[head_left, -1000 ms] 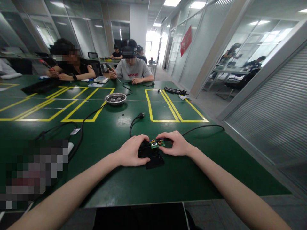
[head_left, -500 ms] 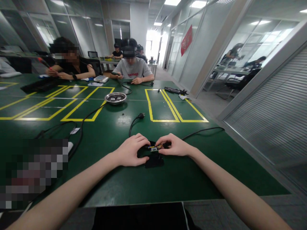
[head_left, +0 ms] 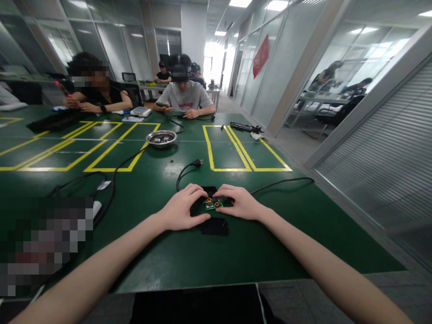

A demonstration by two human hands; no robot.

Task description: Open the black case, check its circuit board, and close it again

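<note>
A small green circuit board (head_left: 210, 205) with copper-coloured ring coils lies between my two hands, low over the table. My right hand (head_left: 241, 202) pinches its right side between thumb and fingers. Curved around the left side is my left hand (head_left: 182, 208), its fingertips at the board's upper left corner and its thumb well apart from them. Under that thumb's tip, nearer to me, lies one black plastic housing piece (head_left: 215, 226). Another black piece (head_left: 209, 191) shows behind the board, partly hidden by my fingers.
Beyond my hands lie a black power plug (head_left: 197, 163) and its cable. A metal bowl (head_left: 161, 139) with small metal parts stands farther back. At left are a cable (head_left: 113, 191) and a blurred-out object. Two people sit across the green table (head_left: 270, 256).
The board has tipped from nearly edge-on to showing its face again. My left hand has come away from the black housing, whose two pieces now lie apart.
</note>
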